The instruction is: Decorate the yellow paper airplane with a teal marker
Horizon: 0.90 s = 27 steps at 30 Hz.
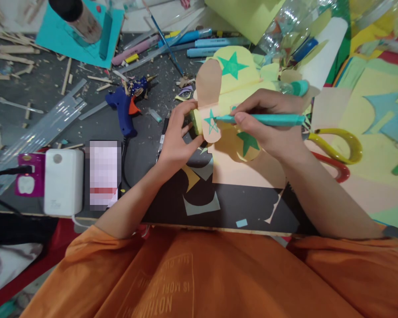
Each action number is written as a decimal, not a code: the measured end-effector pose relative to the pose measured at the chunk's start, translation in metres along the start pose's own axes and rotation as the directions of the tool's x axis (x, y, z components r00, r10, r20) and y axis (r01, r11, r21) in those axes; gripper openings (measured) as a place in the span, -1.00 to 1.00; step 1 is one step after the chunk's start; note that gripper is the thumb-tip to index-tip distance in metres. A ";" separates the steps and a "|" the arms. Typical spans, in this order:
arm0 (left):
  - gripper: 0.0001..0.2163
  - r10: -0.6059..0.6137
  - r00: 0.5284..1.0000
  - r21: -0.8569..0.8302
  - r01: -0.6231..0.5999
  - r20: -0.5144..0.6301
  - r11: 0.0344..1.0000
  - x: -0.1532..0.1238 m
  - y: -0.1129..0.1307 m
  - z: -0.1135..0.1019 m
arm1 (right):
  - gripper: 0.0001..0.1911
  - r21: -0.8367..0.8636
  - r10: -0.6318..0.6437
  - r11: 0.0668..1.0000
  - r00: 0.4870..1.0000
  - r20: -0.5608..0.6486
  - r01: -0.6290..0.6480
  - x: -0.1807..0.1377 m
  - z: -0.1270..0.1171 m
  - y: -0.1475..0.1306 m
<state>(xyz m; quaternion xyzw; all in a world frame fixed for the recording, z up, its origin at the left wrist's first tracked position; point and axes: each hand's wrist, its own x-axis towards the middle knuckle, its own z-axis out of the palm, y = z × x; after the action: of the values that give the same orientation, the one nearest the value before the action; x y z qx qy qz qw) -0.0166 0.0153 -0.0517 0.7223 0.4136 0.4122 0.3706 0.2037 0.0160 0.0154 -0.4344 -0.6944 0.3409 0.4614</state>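
The left hand (178, 139) holds a paper craft piece (225, 95) at its left end, fingers wrapped around a rolled yellow section. The right hand (268, 119) holds a teal marker (268, 119) in a writing grip, tip touching a teal star outline (211, 123) on a peach flap. A blue glue gun (126, 108) lies on the dark surface (86, 106), left of the left hand. Yellow-handled scissors (338, 143) lie just right of the right hand.

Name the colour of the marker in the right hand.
Teal, seen in the head view: the marker in the right hand.
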 end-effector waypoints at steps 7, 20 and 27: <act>-0.47 -0.001 1.000 -0.016 0.001 0.005 1.000 0.001 0.000 0.000 | -0.69 0.005 0.006 1.000 1.000 0.024 -0.006 0.001 -0.002 -0.003; -0.47 -0.006 1.000 -0.014 0.006 -0.008 1.000 0.000 0.000 0.000 | -0.69 -0.030 0.052 0.998 0.999 0.008 -0.052 0.000 -0.005 0.004; -0.45 -0.007 1.000 -0.005 0.007 -0.007 1.000 -0.001 0.001 0.000 | -0.69 -0.013 0.026 1.000 1.000 0.009 -0.026 0.000 -0.004 0.002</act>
<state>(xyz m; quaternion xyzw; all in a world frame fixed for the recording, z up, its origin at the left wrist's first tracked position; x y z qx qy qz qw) -0.0168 0.0144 -0.0512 0.7186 0.4162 0.4145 0.3722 0.2077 0.0170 0.0153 -0.4448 -0.6929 0.3446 0.4509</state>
